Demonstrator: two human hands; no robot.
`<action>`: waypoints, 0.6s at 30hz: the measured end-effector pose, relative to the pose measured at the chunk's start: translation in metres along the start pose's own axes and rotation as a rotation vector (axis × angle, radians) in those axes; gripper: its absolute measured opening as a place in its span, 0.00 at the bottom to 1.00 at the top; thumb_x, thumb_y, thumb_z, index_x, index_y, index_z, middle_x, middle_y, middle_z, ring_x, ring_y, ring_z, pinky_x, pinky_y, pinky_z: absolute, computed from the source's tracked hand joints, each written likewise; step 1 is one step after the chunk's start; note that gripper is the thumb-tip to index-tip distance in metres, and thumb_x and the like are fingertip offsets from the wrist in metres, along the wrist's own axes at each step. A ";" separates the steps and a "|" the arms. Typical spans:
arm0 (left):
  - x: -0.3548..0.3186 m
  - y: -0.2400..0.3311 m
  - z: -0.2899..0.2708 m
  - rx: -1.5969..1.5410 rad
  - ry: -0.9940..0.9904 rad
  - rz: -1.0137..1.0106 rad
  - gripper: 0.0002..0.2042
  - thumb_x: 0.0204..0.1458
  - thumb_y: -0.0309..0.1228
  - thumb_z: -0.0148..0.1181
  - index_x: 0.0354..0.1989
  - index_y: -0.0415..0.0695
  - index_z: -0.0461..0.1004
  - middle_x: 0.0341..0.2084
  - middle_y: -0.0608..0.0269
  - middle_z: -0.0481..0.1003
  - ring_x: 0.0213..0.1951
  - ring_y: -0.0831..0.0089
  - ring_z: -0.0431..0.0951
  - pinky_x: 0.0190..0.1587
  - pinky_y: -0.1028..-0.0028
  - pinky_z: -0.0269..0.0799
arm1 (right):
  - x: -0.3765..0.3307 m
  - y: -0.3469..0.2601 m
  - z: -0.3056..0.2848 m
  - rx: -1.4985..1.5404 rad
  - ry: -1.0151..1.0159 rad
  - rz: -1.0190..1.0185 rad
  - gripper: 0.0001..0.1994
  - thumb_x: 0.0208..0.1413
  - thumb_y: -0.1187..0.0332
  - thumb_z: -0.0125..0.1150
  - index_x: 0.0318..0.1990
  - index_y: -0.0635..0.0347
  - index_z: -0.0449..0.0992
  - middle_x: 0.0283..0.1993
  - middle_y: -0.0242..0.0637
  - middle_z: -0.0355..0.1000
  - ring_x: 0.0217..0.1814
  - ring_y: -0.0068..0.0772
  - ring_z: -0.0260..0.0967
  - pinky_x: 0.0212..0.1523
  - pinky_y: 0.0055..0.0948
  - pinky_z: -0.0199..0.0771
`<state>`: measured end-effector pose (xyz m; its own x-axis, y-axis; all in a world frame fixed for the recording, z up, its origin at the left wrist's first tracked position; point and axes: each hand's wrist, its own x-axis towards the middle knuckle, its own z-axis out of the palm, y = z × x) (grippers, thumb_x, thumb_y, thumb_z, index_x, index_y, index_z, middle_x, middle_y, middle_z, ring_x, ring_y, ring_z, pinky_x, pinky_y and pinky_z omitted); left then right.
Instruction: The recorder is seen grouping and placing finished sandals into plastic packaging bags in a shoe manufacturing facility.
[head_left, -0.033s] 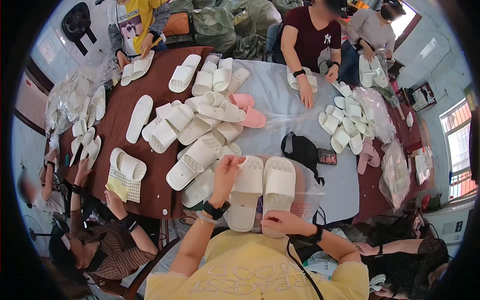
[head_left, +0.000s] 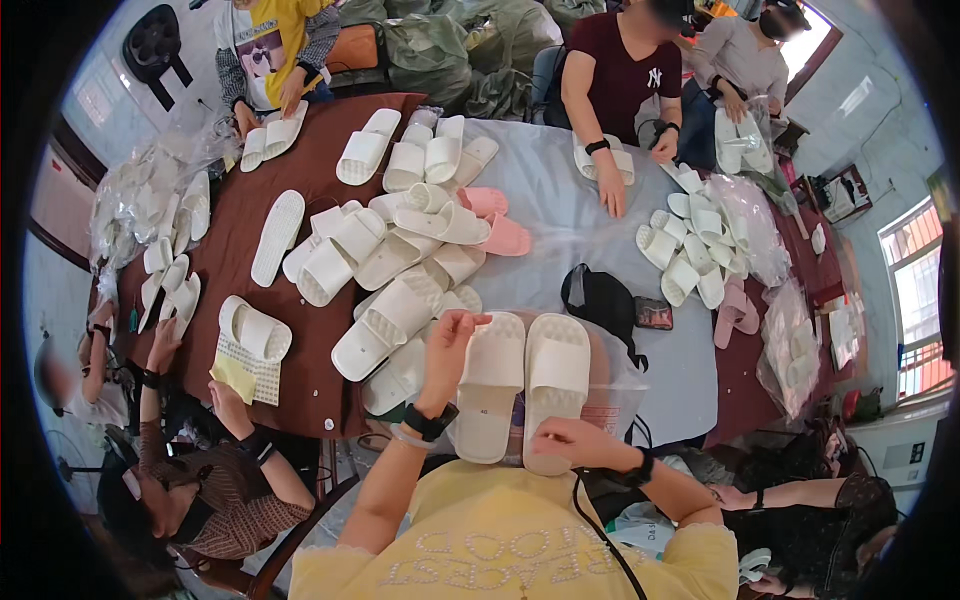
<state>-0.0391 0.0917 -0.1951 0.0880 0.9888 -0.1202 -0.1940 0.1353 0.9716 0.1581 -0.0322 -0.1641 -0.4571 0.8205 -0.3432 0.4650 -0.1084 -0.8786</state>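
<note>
Side by side in front of me, toes away, lie two white slippers, the left slipper [head_left: 488,420] and the right slipper [head_left: 557,365]. My left hand [head_left: 452,350] is at the outer edge of the left slipper, near its toe, fingers bent and closed together by the rim. Whether they pinch anything there is hidden. Over the heel of the right slipper is my right hand [head_left: 575,443], its fingers curled together, with anything in them too small to make out. Under the slippers spreads a clear plastic bag [head_left: 615,372].
White slippers pile up [head_left: 400,310] at the left, with pink slippers [head_left: 505,237] beyond. A black cap [head_left: 600,300] and a small dark packet [head_left: 654,313] lie to the right. More slippers [head_left: 700,245] are heaped farther right. Several people work around the table, one holding a yellow sheet [head_left: 233,380].
My right hand has shifted slightly to the right over the heel. My left hand has moved a little to the left at the toe. The slippers stay nearly in place.
</note>
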 end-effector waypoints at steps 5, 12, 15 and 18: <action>-0.021 0.018 -0.002 -0.211 -0.145 0.131 0.06 0.56 0.25 0.45 0.33 0.39 0.70 0.28 0.64 0.72 0.31 0.78 0.69 0.36 0.80 0.65 | -0.022 -0.014 -0.050 0.242 0.043 0.194 0.10 0.55 0.64 0.51 0.35 0.61 0.74 0.17 0.29 0.65 0.18 0.17 0.59 0.21 0.20 0.60; -0.053 0.016 0.029 0.387 -0.662 0.340 0.11 0.46 0.24 0.57 0.41 0.46 0.74 0.31 0.62 0.70 0.30 0.70 0.70 0.33 0.77 0.67 | -0.006 -0.021 -0.032 0.340 -0.024 0.251 0.13 0.59 0.65 0.45 0.35 0.66 0.72 0.15 0.23 0.56 0.16 0.11 0.51 0.17 0.14 0.50; -0.060 -0.001 0.025 0.404 -0.547 0.208 0.11 0.45 0.25 0.59 0.39 0.46 0.75 0.32 0.62 0.71 0.32 0.70 0.71 0.34 0.76 0.68 | 0.000 -0.013 -0.027 0.663 0.010 0.201 0.13 0.60 0.63 0.43 0.39 0.63 0.71 0.15 0.21 0.55 0.15 0.11 0.47 0.17 0.14 0.47; -0.062 0.009 0.027 0.457 -0.534 0.145 0.10 0.45 0.25 0.59 0.37 0.45 0.76 0.30 0.61 0.73 0.33 0.69 0.72 0.34 0.76 0.68 | 0.002 -0.007 -0.033 0.838 0.016 0.327 0.13 0.61 0.63 0.41 0.39 0.62 0.69 0.15 0.21 0.53 0.14 0.11 0.45 0.15 0.14 0.45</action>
<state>-0.0196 0.0298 -0.1738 0.5809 0.8138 0.0193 0.1787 -0.1505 0.9723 0.1786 -0.0115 -0.1474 -0.3855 0.6837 -0.6196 -0.1383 -0.7067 -0.6938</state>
